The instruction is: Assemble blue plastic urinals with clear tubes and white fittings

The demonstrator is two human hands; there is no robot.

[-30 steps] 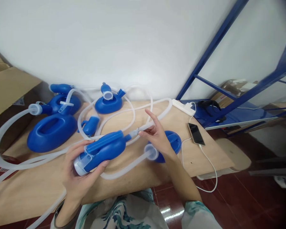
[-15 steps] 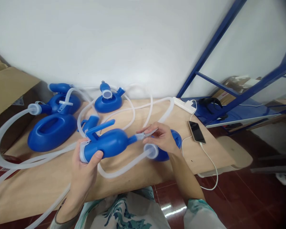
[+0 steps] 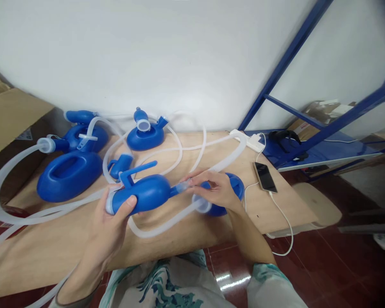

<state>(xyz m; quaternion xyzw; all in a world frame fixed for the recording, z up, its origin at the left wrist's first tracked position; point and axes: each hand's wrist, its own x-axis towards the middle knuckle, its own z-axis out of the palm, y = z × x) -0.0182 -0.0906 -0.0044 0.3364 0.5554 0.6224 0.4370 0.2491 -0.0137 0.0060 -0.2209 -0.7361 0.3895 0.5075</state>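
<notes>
My left hand [image 3: 114, 218] wraps round the wide end of a blue plastic urinal funnel [image 3: 149, 192], its thumb along the near side. The funnel lies sideways above the table, with its long blue handle strip [image 3: 141, 167] pointing up and right. At the narrow spout, my right hand [image 3: 213, 186] pinches a translucent hose end [image 3: 182, 186], which meets the spout. How far it is pushed on cannot be made out. Behind that hand is a blue urinal bottle [image 3: 235, 186], partly hidden, with a pale cap and hose [image 3: 167, 229] at its mouth.
More blue urinal bottles [image 3: 69, 177] with looping hoses crowd the left and back of the table [image 3: 167, 252]. A small blue funnel [image 3: 122, 164] lies behind my left hand. A phone [image 3: 265, 177] on a cable and a power strip [image 3: 255, 142] are right; a cardboard box [image 3: 19, 107] is left.
The funnel has shifted slightly left and its spout tilts up a little more. My right hand's fingers have closed nearer round the joint. The hose loop behind has swung right.
</notes>
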